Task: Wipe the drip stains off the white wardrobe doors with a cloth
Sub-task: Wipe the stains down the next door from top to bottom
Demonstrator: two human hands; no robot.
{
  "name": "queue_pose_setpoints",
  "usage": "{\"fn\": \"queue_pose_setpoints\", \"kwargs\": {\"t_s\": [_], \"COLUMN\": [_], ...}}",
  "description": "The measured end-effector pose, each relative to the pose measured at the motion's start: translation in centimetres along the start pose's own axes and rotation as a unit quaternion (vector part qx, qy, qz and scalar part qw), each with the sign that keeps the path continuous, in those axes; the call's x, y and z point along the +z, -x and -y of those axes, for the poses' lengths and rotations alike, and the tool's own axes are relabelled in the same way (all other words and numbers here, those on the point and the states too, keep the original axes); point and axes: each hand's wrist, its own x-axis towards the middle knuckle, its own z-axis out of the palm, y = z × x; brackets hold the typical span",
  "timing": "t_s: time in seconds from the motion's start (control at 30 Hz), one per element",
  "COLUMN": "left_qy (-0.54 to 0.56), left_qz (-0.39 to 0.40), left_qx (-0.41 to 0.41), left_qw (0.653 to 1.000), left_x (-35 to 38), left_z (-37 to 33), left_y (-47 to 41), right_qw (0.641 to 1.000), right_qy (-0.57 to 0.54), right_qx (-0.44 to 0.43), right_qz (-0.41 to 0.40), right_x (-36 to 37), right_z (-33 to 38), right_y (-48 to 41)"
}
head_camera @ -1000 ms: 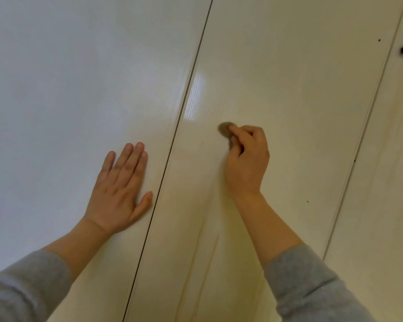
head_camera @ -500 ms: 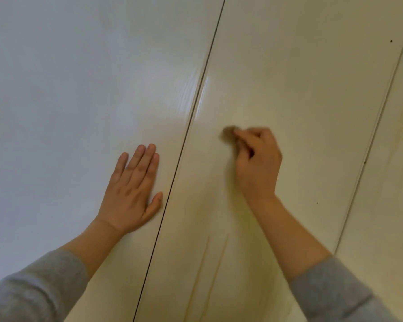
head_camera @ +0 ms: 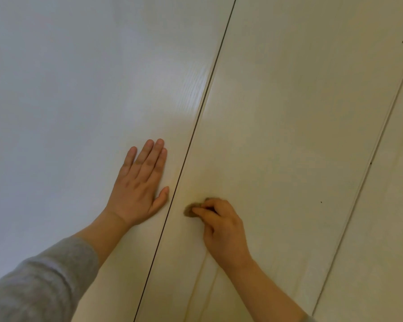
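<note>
White wardrobe doors fill the view. My left hand lies flat with straight fingers on the left door, just left of the dark gap. My right hand pinches a small brownish cloth and presses it against the middle door. Only a small wad of the cloth shows past my fingertips. Faint yellowish drip stains run down the middle door below my right hand.
A dark vertical gap separates the left and middle doors. A second seam divides the middle door from a third door at the right. A few small dark specks dot the panels.
My right hand with the cloth has moved down the middle door and a little left, toward the gap. The view has shifted, so the knob at upper right is out of frame. My left hand stays flat.
</note>
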Motion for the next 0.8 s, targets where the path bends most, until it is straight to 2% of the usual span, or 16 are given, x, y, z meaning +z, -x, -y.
{"fn": "queue_pose_setpoints", "kwargs": {"t_s": [0.27,0.33,0.4,0.53,0.63,0.8], "left_qy": [0.01,0.011,0.009,0.001,0.025,0.053], "left_qz": [-0.015,-0.015,-0.01,0.0,-0.003,-0.033], "left_qx": [0.0,0.001,0.003,-0.002,-0.007,-0.023], "left_qw": [1.0,1.0,1.0,1.0,1.0,0.998], "left_x": [0.1,0.1,0.2,0.0,-0.5,-0.8], "left_z": [0.0,0.0,0.0,0.1,0.0,0.8], "left_y": [0.0,0.0,-0.1,-0.1,-0.2,2.1], "right_qw": [0.986,0.985,0.99,1.0,1.0,0.995], "right_qy": [0.012,0.027,0.045,-0.001,-0.021,0.008], "right_qx": [0.085,0.085,0.037,0.003,0.01,0.018], "right_qz": [-0.142,-0.149,-0.129,-0.03,0.006,-0.097], "right_x": [-3.7,-2.5,-0.9,1.6,1.7,-0.8], "right_z": [-2.4,-2.1,-1.5,0.6,1.6,1.0], "right_y": [-17.7,-17.5,-13.9,-3.6,-1.5,-10.4]}}
